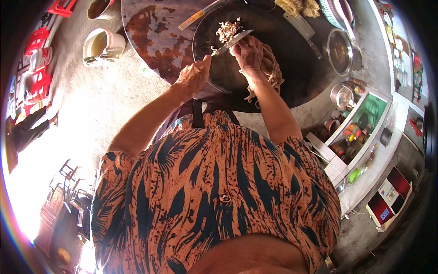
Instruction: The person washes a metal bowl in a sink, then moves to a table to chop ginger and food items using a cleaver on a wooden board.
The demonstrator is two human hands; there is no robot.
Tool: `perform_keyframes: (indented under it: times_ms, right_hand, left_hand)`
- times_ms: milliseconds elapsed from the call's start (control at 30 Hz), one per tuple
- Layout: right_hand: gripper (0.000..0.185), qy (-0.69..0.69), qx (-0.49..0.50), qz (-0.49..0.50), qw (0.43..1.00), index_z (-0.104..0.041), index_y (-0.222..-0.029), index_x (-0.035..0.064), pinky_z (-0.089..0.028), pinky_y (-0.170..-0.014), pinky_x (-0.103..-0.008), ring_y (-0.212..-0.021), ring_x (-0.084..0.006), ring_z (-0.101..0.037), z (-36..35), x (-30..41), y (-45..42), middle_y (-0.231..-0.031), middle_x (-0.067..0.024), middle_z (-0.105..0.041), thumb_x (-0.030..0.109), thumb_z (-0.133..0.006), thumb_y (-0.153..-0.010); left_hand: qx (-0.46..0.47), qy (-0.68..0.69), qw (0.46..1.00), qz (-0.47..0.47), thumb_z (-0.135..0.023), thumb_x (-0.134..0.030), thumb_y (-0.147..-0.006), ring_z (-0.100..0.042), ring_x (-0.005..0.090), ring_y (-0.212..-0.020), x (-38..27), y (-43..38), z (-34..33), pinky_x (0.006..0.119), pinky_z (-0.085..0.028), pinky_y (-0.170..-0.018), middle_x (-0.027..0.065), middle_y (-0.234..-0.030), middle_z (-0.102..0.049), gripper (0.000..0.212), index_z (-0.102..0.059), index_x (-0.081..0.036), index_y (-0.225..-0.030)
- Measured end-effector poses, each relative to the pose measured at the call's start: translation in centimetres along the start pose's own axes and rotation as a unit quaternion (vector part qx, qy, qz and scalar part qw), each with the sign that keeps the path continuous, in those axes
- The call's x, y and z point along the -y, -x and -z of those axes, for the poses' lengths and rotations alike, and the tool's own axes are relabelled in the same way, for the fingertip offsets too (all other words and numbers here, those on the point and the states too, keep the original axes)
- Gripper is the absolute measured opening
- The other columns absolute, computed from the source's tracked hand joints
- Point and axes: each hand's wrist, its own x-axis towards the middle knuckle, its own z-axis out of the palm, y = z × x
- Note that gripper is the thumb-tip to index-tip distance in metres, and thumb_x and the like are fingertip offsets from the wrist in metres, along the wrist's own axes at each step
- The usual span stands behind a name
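My left hand (193, 77) grips the handle of a kitchen knife (236, 40), its blade pointing away to the right. My right hand (249, 53) is closed over the end of a pale, stringy bundle of what looks like tripe or intestine (272, 66), with the fingertips close by the blade. The rest of the bundle trails towards me past the right wrist. Beyond the knife lies a heap of cut strips (227, 31), and a few small bits sit by the blade near the handle. All of this rests on a dark round cutting board (222, 77).
The board lies on a round, stained table (143, 30). A cleaver (301, 27) lies at the right and a wooden-handled tool (196, 20) at the far left. Loofah-like scrubbers (294, 6) and a metal basin (339, 51) are on the right; a white bucket (118, 42) stands left on the floor.
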Motion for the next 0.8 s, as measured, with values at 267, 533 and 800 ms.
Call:
perform_keyframes:
  times_ms: [267,533,800]
  right_hand:
    - [0.034,0.032,-0.005,0.021,0.999,-0.064,-0.103,0.0145,-0.044,-0.086,-0.0469,-0.098,-0.0312,-0.056,1.6,2.1,-0.7,-0.103,-0.0116,-0.059,0.032,-0.073,-0.074]
    - [0.033,-0.002,0.036,-0.015,0.999,-0.067,-0.101,0.0136,-0.042,-0.09,-0.0475,-0.1,-0.0326,-0.054,0.7,1.7,0.3,-0.108,-0.0103,-0.057,0.034,-0.071,-0.075]
    - [0.028,0.002,0.019,-0.017,1.0,-0.066,-0.104,0.0199,-0.042,-0.09,-0.0472,-0.102,-0.0312,-0.054,0.4,0.8,-0.2,-0.109,-0.0068,-0.056,0.03,-0.068,-0.079]
  left_hand:
    - [0.089,-0.041,0.995,0.031,-0.043,-0.007,-0.094,-0.065,0.0418,-0.082,-0.5,0.8,1.2,0.049,-0.051,-0.064,0.0244,-0.088,-0.062,0.019,-0.037,0.0,-0.11]
    - [0.071,-0.053,0.995,0.033,-0.041,-0.008,-0.095,-0.065,0.0423,-0.083,-0.2,-1.1,-1.2,0.049,-0.052,-0.066,0.0249,-0.092,-0.063,0.023,-0.036,0.001,-0.115]
    - [0.047,0.023,0.998,0.032,-0.046,-0.008,-0.091,-0.066,0.042,-0.078,0.5,-0.8,1.2,0.049,-0.052,-0.064,0.0243,-0.081,-0.064,0.024,-0.039,-0.001,-0.113]
